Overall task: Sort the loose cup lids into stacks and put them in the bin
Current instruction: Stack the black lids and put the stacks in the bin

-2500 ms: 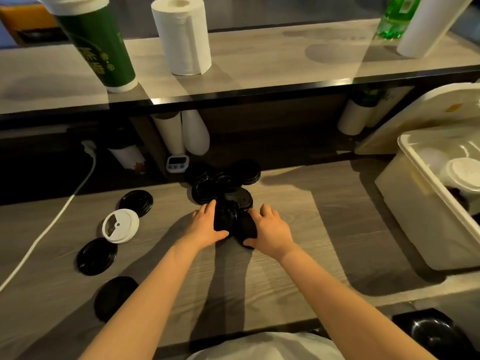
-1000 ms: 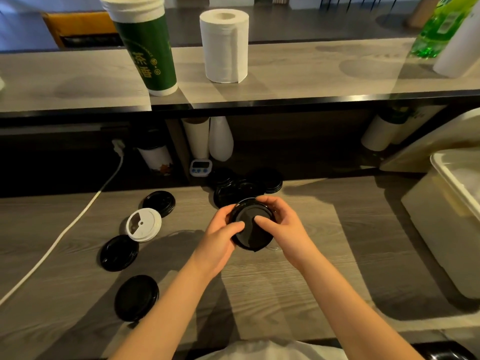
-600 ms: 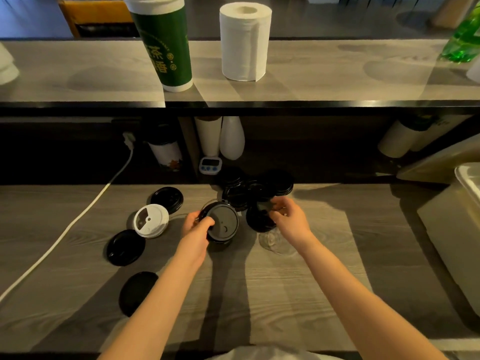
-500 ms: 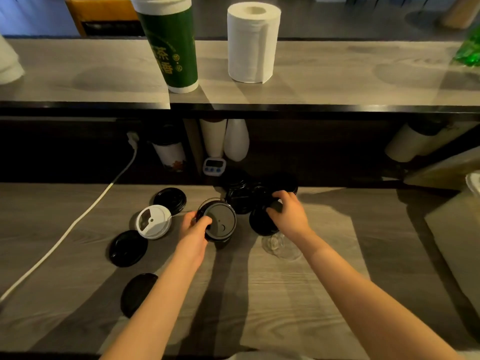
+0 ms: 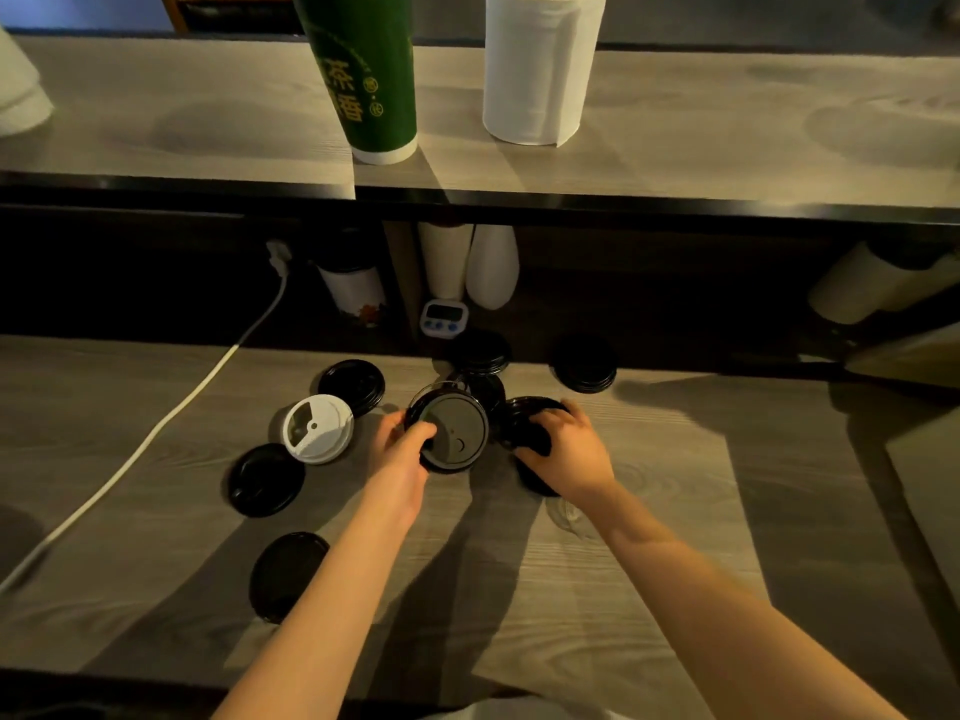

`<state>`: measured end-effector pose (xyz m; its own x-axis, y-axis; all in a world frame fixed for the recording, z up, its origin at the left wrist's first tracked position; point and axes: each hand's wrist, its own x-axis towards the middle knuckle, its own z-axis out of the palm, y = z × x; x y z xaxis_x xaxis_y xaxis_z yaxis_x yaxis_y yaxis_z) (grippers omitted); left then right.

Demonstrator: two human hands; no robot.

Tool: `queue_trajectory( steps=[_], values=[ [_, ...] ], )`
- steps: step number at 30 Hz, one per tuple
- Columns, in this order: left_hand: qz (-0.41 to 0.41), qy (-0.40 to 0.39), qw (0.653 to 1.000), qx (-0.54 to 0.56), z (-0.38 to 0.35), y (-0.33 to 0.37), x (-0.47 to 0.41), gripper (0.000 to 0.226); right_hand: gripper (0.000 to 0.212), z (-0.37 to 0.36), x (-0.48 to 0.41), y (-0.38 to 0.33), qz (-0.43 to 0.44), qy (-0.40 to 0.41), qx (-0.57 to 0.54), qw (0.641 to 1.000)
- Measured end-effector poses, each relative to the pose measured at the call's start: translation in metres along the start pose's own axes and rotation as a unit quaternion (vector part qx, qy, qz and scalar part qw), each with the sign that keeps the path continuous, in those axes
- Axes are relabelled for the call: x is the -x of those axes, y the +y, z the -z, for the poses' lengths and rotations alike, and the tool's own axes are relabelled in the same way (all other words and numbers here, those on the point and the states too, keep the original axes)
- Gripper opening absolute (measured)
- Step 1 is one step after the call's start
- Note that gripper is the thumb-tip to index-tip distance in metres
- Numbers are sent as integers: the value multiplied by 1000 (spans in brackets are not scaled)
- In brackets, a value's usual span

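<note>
I held the black lid (image 5: 452,431) by its rim in the curled left grip (image 5: 402,457), near the desk's (image 5: 623,563) far edge. The right grip (image 5: 569,449) clutched a second black lid (image 5: 522,415) beside it. My judgement: align rims squarely before nesting.

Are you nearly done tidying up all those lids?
Not nearly. One short black pile stands at the back. The left hand grips a black lid, and the right hand grips a second black lid. Left to stack: a white lid and three single black lids. Binning comes after.
</note>
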<state>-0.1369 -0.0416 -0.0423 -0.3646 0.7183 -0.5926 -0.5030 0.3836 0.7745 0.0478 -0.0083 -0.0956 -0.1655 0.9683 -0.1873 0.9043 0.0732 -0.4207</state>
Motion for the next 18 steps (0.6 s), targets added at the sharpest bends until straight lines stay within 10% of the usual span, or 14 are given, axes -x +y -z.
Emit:
queue_trajectory(
  steps=[10,18],
  values=[
    [-25,3,1000,4,14,-6,12,33,16,9,39,-12,-23,58,-183,981],
    [-2,-18,1000,8,12,-11,24,23,29,49,58,-40,-75,-45,-637,766]
  ],
)
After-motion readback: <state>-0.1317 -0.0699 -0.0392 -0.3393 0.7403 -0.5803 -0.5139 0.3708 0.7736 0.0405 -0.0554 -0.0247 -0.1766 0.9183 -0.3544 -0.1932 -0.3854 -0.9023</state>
